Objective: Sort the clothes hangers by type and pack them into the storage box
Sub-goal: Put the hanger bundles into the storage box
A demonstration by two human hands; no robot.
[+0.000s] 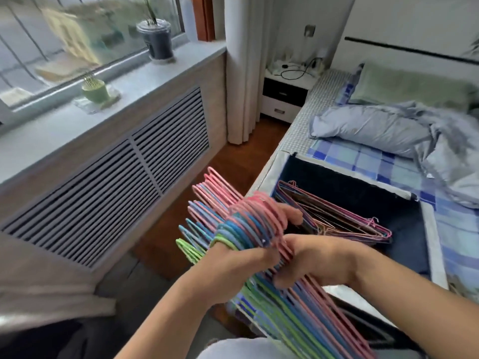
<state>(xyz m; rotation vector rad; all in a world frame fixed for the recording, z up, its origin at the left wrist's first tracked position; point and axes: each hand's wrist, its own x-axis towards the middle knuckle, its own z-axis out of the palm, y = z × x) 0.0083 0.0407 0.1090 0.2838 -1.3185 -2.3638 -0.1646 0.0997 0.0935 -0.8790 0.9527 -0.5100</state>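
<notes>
**Bundle of plastic hangers held beside the storage box**

Thick stack of pink, blue and green plastic hangers (248, 229) gripped at centre frame, hooks fanned toward 11 o'clock. Left hand (233, 265) underneath, fingers curled through the hooks; right hand (311, 260) closed over the hanger necks, fingers wrapped round the pink ones. Dark fabric storage box (404, 221) on the bed (388, 164) at 3 o'clock of the hands, open, a flat pile of thin wire hangers (337, 216) inside along its near-left wall. Crumpled grey quilt (388, 125) at 1 o'clock.
</notes>
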